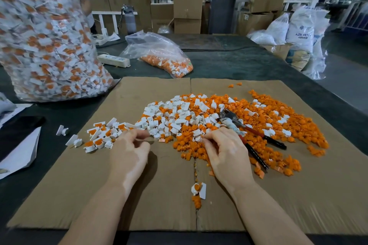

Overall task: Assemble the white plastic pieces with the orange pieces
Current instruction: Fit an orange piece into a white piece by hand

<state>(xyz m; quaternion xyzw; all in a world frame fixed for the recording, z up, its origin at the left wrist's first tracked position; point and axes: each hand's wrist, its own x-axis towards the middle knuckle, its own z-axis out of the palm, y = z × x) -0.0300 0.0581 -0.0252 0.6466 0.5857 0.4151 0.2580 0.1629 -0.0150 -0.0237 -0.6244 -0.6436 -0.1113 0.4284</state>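
Beside both hands, pliers (248,129) amid orange pieces (278,125).

Cardboard sheet (139,195) on table (249,63); loose pieces (219,121) heaped mid-sheet, pliers (249,131) on heap's right; assembled pieces (101,137) left; full bag (45,45) far left.

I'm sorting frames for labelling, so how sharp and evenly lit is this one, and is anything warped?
Head view: the mixed white and orange plastic pieces and both hands are sharp; the big clear bag of assembled pieces at the left is motion-blurred; light is soft and even, with faint shadows under the left hand; wide-angle bending curves the brown cardboard sheet edges.
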